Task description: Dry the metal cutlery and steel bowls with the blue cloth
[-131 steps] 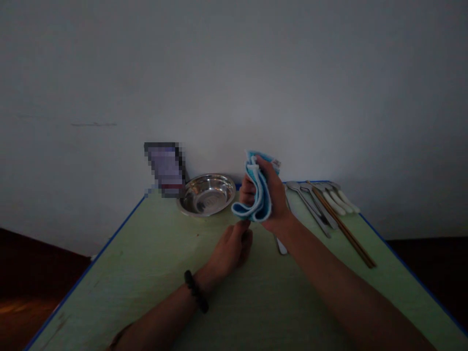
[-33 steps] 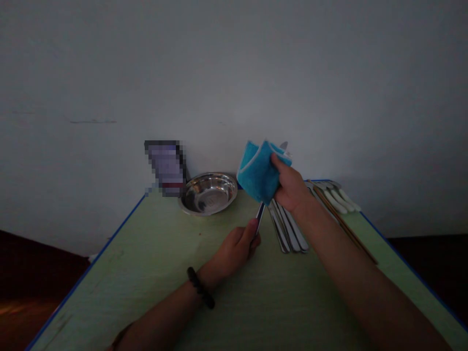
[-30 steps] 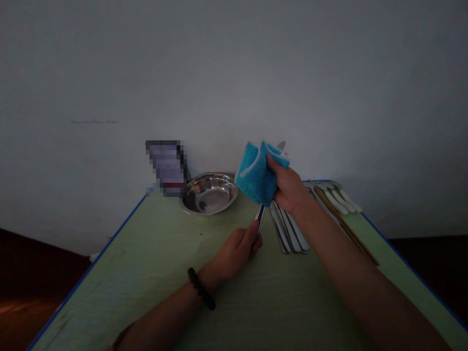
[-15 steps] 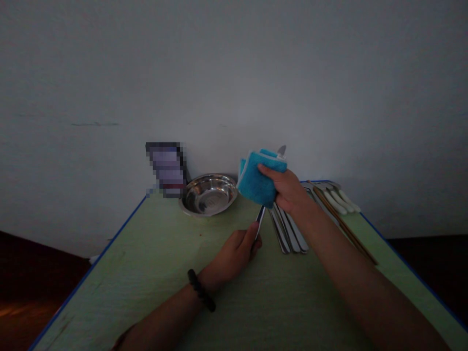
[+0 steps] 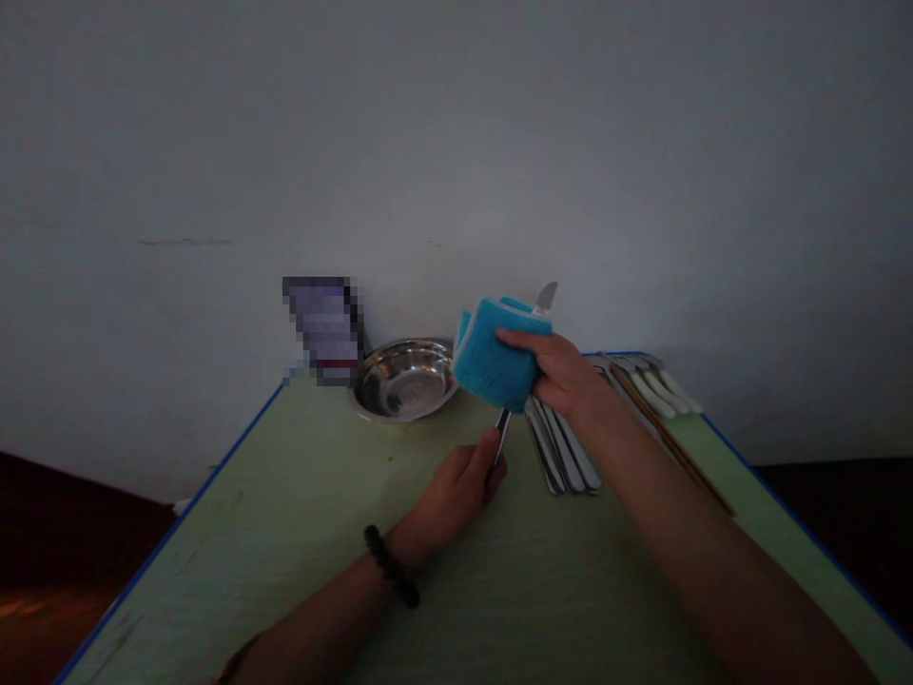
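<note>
My left hand grips the handle of a metal table knife, which points up and away to the right. Folded around the knife's middle is a blue cloth with a pale edge. My right hand is closed on that cloth, thumb across its front, so the cloth hides the middle of the knife. Only the rounded blade tip and part of the handle show. Below my right hand, several metal utensil handles lie side by side on the table.
A shiny steel bowl stands at the back of the green table, beside a blurred-out upright device. To the right lie brown chopsticks and several white-handled utensils. A wall rises behind the table.
The cloth and my right hand have shifted slightly left and down along the knife, baring more of the blade tip. My left hand has moved a little left with the handle.
</note>
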{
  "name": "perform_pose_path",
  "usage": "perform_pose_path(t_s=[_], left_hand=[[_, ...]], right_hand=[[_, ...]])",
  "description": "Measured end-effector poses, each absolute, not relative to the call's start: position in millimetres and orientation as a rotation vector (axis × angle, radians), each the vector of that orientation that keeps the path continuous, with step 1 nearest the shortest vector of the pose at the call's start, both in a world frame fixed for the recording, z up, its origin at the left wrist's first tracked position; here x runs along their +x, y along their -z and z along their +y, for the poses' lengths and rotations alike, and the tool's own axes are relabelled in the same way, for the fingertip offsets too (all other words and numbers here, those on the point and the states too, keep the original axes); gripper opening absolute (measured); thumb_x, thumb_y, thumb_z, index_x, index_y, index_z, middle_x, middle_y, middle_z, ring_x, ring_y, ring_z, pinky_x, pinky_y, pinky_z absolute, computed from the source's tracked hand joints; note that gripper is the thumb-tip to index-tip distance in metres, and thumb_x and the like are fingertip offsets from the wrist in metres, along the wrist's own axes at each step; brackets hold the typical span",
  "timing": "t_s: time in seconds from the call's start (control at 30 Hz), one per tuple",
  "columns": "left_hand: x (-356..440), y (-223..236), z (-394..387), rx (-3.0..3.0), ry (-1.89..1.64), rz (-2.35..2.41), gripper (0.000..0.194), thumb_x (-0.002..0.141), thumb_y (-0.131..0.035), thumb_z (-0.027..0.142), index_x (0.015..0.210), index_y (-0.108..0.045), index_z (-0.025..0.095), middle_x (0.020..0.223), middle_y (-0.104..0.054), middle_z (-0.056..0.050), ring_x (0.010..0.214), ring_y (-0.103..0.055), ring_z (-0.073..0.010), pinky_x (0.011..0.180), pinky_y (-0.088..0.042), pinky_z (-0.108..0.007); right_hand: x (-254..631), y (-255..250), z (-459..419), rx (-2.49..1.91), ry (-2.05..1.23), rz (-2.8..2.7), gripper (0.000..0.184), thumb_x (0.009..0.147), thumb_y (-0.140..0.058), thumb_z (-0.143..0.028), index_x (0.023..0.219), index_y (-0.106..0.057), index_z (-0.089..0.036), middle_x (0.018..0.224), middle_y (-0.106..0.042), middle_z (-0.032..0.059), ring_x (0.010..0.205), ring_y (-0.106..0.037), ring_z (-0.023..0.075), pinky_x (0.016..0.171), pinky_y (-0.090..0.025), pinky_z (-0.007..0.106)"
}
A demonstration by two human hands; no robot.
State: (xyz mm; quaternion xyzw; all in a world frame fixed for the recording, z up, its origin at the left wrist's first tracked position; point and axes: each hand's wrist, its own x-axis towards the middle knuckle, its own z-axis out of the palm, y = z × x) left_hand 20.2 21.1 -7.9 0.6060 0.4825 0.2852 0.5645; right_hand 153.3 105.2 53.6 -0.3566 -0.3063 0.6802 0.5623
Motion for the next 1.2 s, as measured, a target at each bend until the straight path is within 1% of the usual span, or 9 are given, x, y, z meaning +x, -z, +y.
perform_pose_path(t_s=[0.17, 0.3, 0.37, 0.53, 0.7, 0.83, 1.0, 1.1, 1.2], left_hand=[[24.6, 7.5, 22.3, 1.245, -0.773, 1.074, 0.046, 0.085, -0.028, 0.054, 0.059, -0.042, 0.018, 0.045, -0.034, 0.006, 0.039, -0.029, -0.0070, 0.041, -0.023, -0.022], [27.0, 0.1, 21.4, 1.283, -0.793, 1.030, 0.038, 0.082, -0.041, 0.050, 0.073, -0.052, 0.015, 0.055, -0.049, 0.002, 0.045, -0.044, -0.0090, 0.043, -0.034, -0.022], [27.7, -0.8, 22.6, 1.330, -0.802, 1.034, 0.039, 0.079, -0.045, 0.050, 0.069, -0.052, 0.014, 0.055, -0.051, 0.001, 0.046, -0.047, -0.0099, 0.045, -0.038, -0.023], [30.0, 3.9, 28.2, 1.203, -0.919, 1.175, 0.049, 0.081, -0.037, 0.057, 0.053, -0.041, 0.017, 0.042, -0.039, 0.004, 0.033, -0.037, -0.0063, 0.033, -0.027, -0.020], [32.9, 2.4, 27.7, 1.037, -1.050, 1.122, 0.038, 0.080, -0.043, 0.053, 0.065, -0.035, 0.020, 0.046, -0.036, 0.009, 0.033, -0.033, -0.0044, 0.032, -0.023, -0.018], [34.3, 2.6, 24.6, 1.015, -1.132, 1.080, 0.034, 0.080, -0.049, 0.048, 0.069, -0.031, 0.021, 0.049, -0.031, 0.011, 0.037, -0.028, -0.0032, 0.035, -0.022, -0.016], [33.0, 6.3, 24.3, 1.068, -1.159, 1.048, 0.033, 0.080, -0.049, 0.047, 0.069, -0.032, 0.020, 0.051, -0.031, 0.010, 0.041, -0.028, -0.0038, 0.038, -0.021, -0.017], [31.7, 6.9, 25.3, 1.068, -1.102, 1.060, 0.034, 0.082, -0.043, 0.050, 0.069, -0.033, 0.020, 0.051, -0.031, 0.009, 0.041, -0.027, -0.0042, 0.038, -0.021, -0.018], [29.9, 7.3, 25.9, 1.082, -1.012, 1.003, 0.034, 0.085, -0.034, 0.051, 0.076, -0.041, 0.019, 0.052, -0.030, 0.009, 0.041, -0.026, -0.0051, 0.038, -0.021, -0.018]], right_hand=[[143.0, -49.4, 98.7, -0.740, -1.788, -0.795, 0.028, 0.059, -0.071, -0.016, 0.086, -0.062, -0.017, 0.081, -0.071, 0.0022, 0.080, -0.065, 0.0188, 0.082, -0.051, 0.038], [136.0, -42.7, 96.1, -0.791, -1.814, -0.805, 0.024, 0.060, -0.072, -0.020, 0.082, -0.063, -0.016, 0.075, -0.070, 0.0026, 0.075, -0.065, 0.0182, 0.080, -0.051, 0.038], [133.6, -39.0, 95.8, -0.811, -1.773, -0.823, 0.023, 0.059, -0.073, -0.021, 0.081, -0.064, -0.016, 0.074, -0.070, 0.0020, 0.072, -0.065, 0.0171, 0.080, -0.051, 0.037], [130.7, -34.1, 96.9, -0.845, -1.632, -0.932, 0.026, 0.058, -0.074, -0.027, 0.080, -0.066, -0.017, 0.079, -0.069, 0.0024, 0.073, -0.064, 0.0168, 0.079, -0.050, 0.038], [127.7, -32.4, 97.4, -0.754, -1.565, -0.931, 0.027, 0.061, -0.072, -0.034, 0.083, -0.065, -0.020, 0.082, -0.070, 0.0011, 0.081, -0.064, 0.0176, 0.083, -0.048, 0.037], [128.8, -35.1, 92.1, -0.639, -1.697, -0.946, 0.026, 0.064, -0.070, -0.034, 0.087, -0.064, -0.023, 0.084, -0.070, -0.0005, 0.082, -0.064, 0.0178, 0.082, -0.050, 0.038], [136.1, -40.4, 87.2, -0.619, -1.840, -1.150, 0.030, 0.063, -0.071, -0.024, 0.091, -0.063, -0.021, 0.089, -0.069, 0.0000, 0.082, -0.064, 0.0157, 0.087, -0.049, 0.037], [137.4, -40.7, 89.3, -0.673, -1.744, -1.192, 0.027, 0.065, -0.070, -0.027, 0.090, -0.064, -0.021, 0.089, -0.069, 0.0002, 0.082, -0.063, 0.0149, 0.088, -0.048, 0.036], [135.9, -41.4, 92.4, -0.713, -1.654, -1.095, 0.022, 0.066, -0.069, -0.031, 0.086, -0.064, -0.021, 0.086, -0.069, -0.0003, 0.078, -0.063, 0.0147, 0.086, -0.049, 0.037]])
